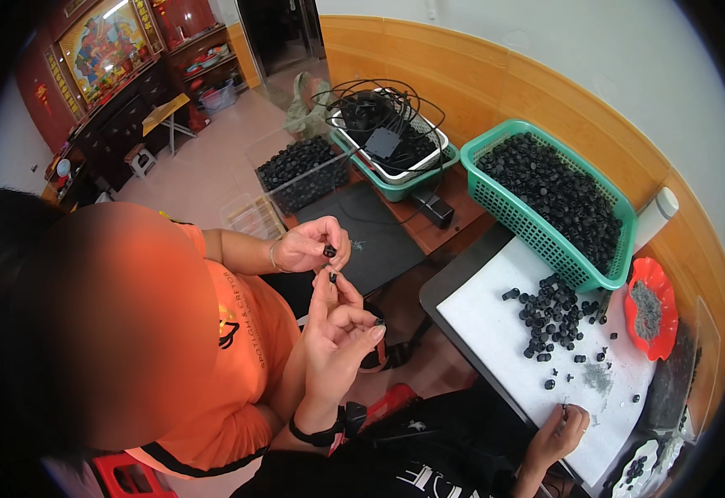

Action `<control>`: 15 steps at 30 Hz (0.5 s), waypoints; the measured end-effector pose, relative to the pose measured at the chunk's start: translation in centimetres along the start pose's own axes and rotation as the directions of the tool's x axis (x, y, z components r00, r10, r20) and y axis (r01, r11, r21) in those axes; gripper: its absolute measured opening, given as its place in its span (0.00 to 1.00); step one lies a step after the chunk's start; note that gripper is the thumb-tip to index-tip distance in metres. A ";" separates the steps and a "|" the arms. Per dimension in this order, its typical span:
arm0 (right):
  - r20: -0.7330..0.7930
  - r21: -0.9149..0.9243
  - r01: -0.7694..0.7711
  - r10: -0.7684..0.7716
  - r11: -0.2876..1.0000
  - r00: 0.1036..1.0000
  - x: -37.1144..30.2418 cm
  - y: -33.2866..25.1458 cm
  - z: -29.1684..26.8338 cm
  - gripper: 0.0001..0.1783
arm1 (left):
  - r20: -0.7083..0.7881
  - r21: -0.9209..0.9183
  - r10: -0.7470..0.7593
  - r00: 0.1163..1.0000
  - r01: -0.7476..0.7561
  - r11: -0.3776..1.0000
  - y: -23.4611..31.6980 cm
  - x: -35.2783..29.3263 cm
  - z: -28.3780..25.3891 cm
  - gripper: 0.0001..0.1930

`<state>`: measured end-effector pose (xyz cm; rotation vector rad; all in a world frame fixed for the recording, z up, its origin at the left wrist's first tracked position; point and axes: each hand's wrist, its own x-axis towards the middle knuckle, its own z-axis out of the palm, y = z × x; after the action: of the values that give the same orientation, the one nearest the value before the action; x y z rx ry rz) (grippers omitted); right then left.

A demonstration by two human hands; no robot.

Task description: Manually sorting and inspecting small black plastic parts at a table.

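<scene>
Could drop the part [379,321] from the left hand [329,349], most likely through slipping: pinched only at the fingertips and raised well off the counter [454,276], to its nine o'clock side. Could also lose it to a bump from the co-worker's hand [313,245], near at twelve o'clock and holding a black cap [329,251]. Could scatter the pile [550,311] with a careless sweep of the right hand [558,436], low on the counter, directly at six o'clock from those caps. Could spill the basket [537,249], well filled, if knocked.

Relative to the left grip, sits between thumb tip and finger, at two o'clock from the palm, showing only as a small dark bit. Has hold, in a left grip nearly closed, of that part alone, as far as visible. At right, bunched fingertips beside a dark speck [565,407]; impossible to tell whether holding it.
</scene>
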<state>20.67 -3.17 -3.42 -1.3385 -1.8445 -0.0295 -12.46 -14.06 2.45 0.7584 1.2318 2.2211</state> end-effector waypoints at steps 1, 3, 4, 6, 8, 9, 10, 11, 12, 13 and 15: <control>-0.004 -0.008 -0.001 0.001 1.000 1.000 0.0 0.0 0.0 0.04 | -0.008 -0.008 -0.012 1.000 0.012 1.000 0.0 0.1 0.0 0.50; -0.009 -0.015 -0.003 0.002 1.000 1.000 0.0 0.0 0.0 0.04 | -0.016 -0.016 -0.024 1.000 0.024 1.000 0.0 0.2 -0.1 0.50; -0.006 -0.013 -0.001 0.000 1.000 1.000 0.0 0.1 0.0 0.04 | -0.037 -0.013 -0.029 0.999 0.028 1.000 0.1 0.3 -0.2 0.50; -0.006 -0.012 0.001 -0.001 1.000 1.000 -0.1 0.2 0.0 0.04 | -0.055 -0.011 -0.032 0.998 0.031 0.999 0.2 0.3 -0.1 0.50; 0.009 -0.018 -0.005 0.005 1.000 1.000 -0.1 0.4 -0.1 0.04 | -0.041 -0.034 -0.023 0.999 0.022 0.999 0.1 -0.2 0.1 0.50; 0.008 -0.017 -0.005 0.005 1.000 1.000 -0.1 0.4 -0.1 0.04 | -0.041 -0.034 -0.022 0.999 0.020 0.999 0.0 -0.5 0.2 0.50; 0.002 -0.015 0.000 0.000 1.000 1.000 -0.2 0.3 -0.1 0.04 | -0.038 -0.055 -0.012 0.999 0.009 0.998 -0.2 -0.7 0.2 0.50; -0.003 -0.013 0.005 -0.005 1.000 1.000 -0.2 0.3 -0.1 0.04 | -0.035 -0.076 -0.002 0.999 -0.001 0.997 -0.3 -0.9 0.1 0.49; -0.002 -0.013 0.005 -0.005 1.000 1.000 -0.2 0.3 -0.1 0.04 | -0.037 -0.076 -0.002 0.999 -0.001 0.997 -0.4 -0.9 0.1 0.49; 0.000 -0.020 -0.003 0.003 1.000 1.000 -0.3 0.3 -0.1 0.04 | -0.014 -0.074 0.035 0.999 -0.036 0.997 -0.4 -0.9 0.0 0.49; 0.005 -0.026 -0.008 0.009 1.000 1.000 -0.3 0.2 -0.1 0.04 | 0.004 -0.072 0.071 0.997 -0.071 0.995 -0.5 -0.7 -0.5 0.49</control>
<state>20.93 -3.31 -3.63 -1.3656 -1.8481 -0.0462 -12.22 -14.62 1.62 0.7925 1.1315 2.3048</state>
